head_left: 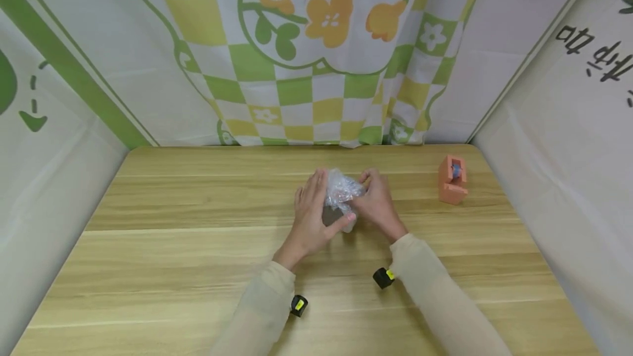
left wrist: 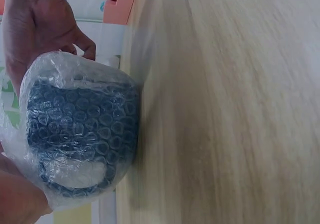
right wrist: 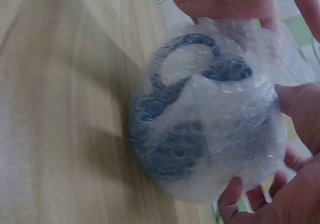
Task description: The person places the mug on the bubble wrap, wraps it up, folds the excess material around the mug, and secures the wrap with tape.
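Note:
A dark blue mug (left wrist: 82, 116) stands upright on the table, wrapped in clear bubble wrap (head_left: 341, 187). Its handle shows through the plastic in both wrist views. My left hand (head_left: 311, 214) holds the mug's left side, with long fingers along it and the thumb across the near side. On the other side, my right hand (head_left: 379, 205) pinches the wrap near the top, its fingers curled. Loose, crumpled plastic bunches over the mug's mouth (right wrist: 235, 116) and hides it.
At the back right of the wooden table (head_left: 188, 268) stands a pink tape dispenser (head_left: 451, 181) with a blue roll. A checked flowered curtain (head_left: 296, 87) hangs behind the far edge. Small black devices with yellow marks (head_left: 299, 305) sit by both sleeves.

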A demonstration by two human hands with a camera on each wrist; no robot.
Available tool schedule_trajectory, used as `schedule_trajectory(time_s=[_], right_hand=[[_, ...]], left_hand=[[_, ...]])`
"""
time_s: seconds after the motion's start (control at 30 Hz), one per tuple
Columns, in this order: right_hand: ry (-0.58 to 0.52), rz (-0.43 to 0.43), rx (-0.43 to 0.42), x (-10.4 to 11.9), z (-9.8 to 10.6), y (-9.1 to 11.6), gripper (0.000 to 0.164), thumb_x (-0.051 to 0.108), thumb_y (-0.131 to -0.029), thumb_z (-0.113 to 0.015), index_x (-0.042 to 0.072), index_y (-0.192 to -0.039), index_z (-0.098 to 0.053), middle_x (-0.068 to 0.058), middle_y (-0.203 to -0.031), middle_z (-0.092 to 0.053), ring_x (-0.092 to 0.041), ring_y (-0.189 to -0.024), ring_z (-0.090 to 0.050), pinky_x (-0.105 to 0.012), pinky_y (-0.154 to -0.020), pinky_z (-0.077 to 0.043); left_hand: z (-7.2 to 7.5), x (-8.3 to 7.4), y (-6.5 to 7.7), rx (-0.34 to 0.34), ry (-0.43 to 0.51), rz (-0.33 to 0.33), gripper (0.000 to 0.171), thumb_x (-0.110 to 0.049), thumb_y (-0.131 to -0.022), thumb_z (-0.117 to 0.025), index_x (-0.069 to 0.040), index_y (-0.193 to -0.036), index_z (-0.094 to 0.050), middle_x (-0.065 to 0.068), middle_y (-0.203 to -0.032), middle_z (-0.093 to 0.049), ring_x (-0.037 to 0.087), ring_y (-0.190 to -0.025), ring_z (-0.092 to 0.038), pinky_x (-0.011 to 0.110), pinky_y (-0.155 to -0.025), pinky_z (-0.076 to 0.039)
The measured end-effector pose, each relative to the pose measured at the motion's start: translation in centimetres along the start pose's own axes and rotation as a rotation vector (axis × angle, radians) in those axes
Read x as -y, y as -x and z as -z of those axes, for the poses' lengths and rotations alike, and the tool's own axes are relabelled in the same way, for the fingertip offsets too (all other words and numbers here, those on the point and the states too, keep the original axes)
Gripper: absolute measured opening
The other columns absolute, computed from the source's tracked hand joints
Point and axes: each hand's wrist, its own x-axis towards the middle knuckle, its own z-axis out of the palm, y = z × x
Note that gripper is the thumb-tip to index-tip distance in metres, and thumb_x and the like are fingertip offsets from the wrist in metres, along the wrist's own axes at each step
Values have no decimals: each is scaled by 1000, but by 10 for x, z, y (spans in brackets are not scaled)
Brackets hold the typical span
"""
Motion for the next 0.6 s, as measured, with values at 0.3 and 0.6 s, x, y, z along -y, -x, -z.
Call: schedule_trajectory(time_s=[0.3,0.6], right_hand=[[-41,177,4,-11,3,1,9,8,-88,-72,0,-87,-74,-7,-77,-58,-21,-77,-49,-36,-70,-43],[-101,160,383,-24,37,-3,25,12,-100,-63,6,-122,-73,-12,-113,-63,-25,-104,-52,-43,-88,-45]], left_hand=[[0,6,-1,-25,24,-26,107,-48,-84,-72,0,-161,-14,14,-168,-13,29,-155,-12,61,-121,-4],[-4,9,-9,-83,10,-5,73,-30,-99,-62,-6,-159,-28,14,-164,-27,29,-151,-25,62,-120,-9]])
